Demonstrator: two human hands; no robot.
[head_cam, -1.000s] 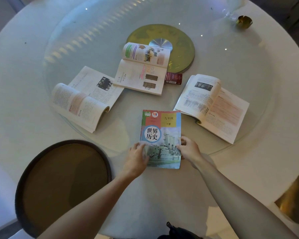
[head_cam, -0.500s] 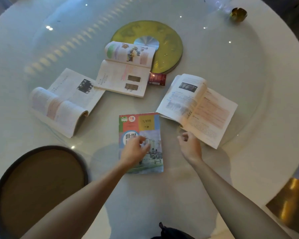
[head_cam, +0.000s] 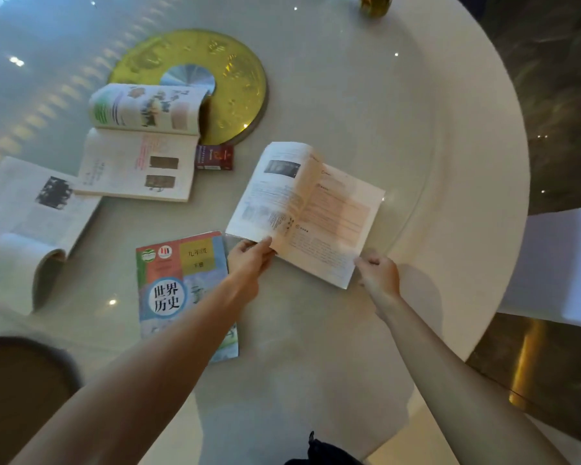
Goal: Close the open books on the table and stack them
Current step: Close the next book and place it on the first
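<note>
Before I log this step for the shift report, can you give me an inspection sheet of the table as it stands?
Surface: round white table with a glass turntable, gold disc at its centre.
Job's things: closed history book flat near the front; right open book in both hands; middle open book; left open book.
Clutter: small red box beside the middle book; small gold object at the far rim.
Grips: left hand at the right book's near left corner; right hand at its near right corner.
Cables: nothing seen.
Surroundings: dark round seat at front left; white chair cover at right.
</note>
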